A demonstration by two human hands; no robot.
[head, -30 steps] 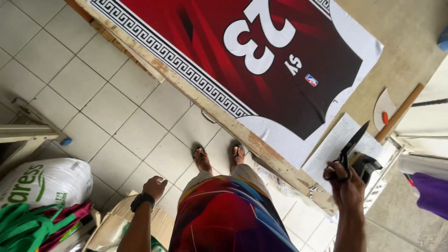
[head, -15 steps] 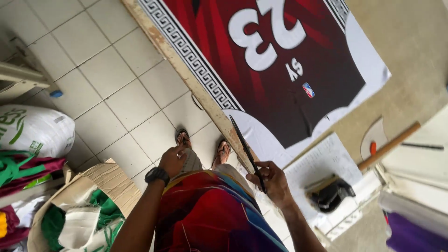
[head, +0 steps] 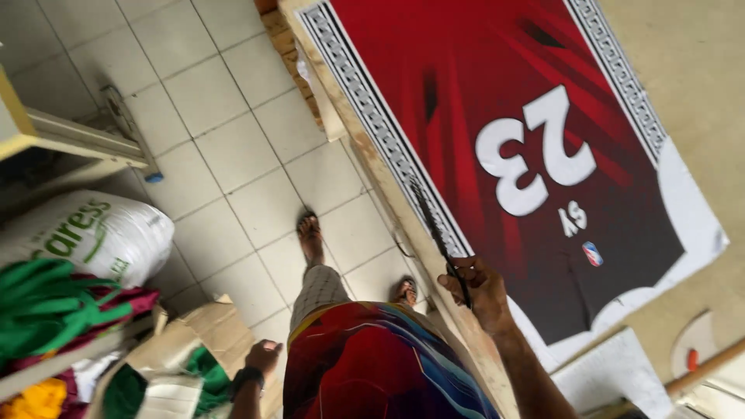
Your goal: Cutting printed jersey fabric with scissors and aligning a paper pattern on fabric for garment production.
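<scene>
- My right hand (head: 483, 293) has its grip clenched round the handles of the scissors (head: 438, 237), at the near edge of the desk (head: 698, 70).
- The scissors point away from me, blades blurred, so I cannot tell whether they are parted; they lie over the patterned border of the sheet (head: 497, 116).
- The sheet is a printed red jersey panel with white numerals and a black-and-white key-pattern border, spread flat on the desk.
- My left hand (head: 262, 357) hangs low by my hip, fingers loosely curled, holding nothing I can see; a dark band sits on its wrist.
- It is just beside a cardboard box (head: 194, 341) with green cloth in it.
- My feet, in sandals, stand on the tiled floor (head: 217, 116) close to the desk edge.
- A white sack (head: 85, 233) lies at the left, with a green bundle (head: 46, 306) just below it.
- A wooden stick (head: 706, 365) shows at the far right corner.
</scene>
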